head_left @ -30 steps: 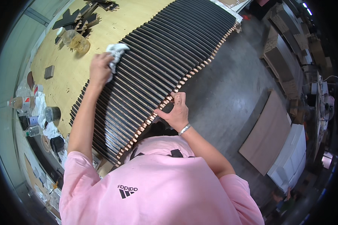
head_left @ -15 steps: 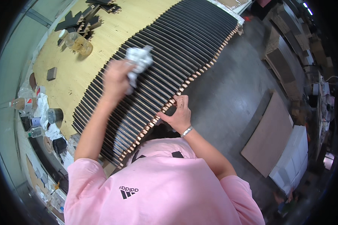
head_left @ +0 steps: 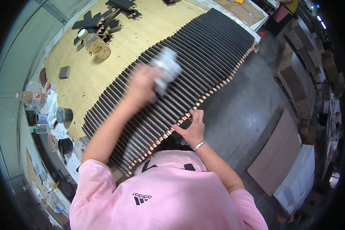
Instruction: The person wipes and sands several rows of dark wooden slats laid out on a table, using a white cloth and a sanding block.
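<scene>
Two hands are at work on one row of dark slats. The left hand (head_left: pixel 142 82), blurred by motion at centre frame, is closed around a crumpled white cloth (head_left: pixel 166 67) and lies over the slats. Against the frame half a second earlier, this hand and cloth have moved up and to the right along the row; a second ago they sat further left, near its far edge. The right hand (head_left: pixel 191 128) is unchanged in place: open, fingers spread, pressing on the near edge of the slats just above the pink shirt (head_left: pixel 165 191).

The row of dark slats (head_left: pixel 203 50) rests on a pale wooden desk (head_left: pixel 138 34), its long axis running from lower left to upper right of the frame. A clear plastic bottle (head_left: pixel 94 43) lies on the desk at upper left, well apart from both hands.
</scene>
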`<state>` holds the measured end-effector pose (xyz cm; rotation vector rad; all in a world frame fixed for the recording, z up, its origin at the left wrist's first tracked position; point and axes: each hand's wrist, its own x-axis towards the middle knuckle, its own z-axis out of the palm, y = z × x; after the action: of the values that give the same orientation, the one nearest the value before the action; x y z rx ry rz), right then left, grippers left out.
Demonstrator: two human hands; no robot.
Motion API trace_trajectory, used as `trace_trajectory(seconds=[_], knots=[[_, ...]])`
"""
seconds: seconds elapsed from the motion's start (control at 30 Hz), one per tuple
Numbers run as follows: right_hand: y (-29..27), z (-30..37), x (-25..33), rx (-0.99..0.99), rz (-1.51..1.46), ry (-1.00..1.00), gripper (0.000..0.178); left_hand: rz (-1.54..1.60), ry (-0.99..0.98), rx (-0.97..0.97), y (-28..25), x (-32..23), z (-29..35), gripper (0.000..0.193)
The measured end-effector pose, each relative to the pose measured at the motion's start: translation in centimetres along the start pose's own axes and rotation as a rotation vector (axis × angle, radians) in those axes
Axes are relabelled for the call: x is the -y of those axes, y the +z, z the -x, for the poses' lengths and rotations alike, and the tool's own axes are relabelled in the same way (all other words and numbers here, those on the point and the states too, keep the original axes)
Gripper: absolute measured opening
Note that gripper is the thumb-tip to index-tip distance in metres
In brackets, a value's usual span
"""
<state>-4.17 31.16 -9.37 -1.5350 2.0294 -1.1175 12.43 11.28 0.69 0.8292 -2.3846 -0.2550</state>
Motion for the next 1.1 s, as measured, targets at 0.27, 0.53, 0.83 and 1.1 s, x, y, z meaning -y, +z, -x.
trace_trajectory(seconds=[0.27,0.53,0.83,1.1], knots=[[-0.2,-0.1,1.1,0.028,0.016,0.003,0.08,-0.214,-0.245,-0.021,-0.8,14.2,2.1,0.027],[-0.6,-0.1,0.6,0.002,0.102,-0.048,0.081,0.203,0.407,0.402,2.8,-1.0,0.3,0.057],[-1.1,-0.7,1.7,0.061,0.117,-0.045,0.079,-0.281,-0.302,-0.003,-1.9,16.0,-1.8,0.026],[-4.4,-2.4,0.9,0.287,0.19,-0.157,0.069,0.334,0.388,0.346,4.6,-1.4,0.2,0.049]])
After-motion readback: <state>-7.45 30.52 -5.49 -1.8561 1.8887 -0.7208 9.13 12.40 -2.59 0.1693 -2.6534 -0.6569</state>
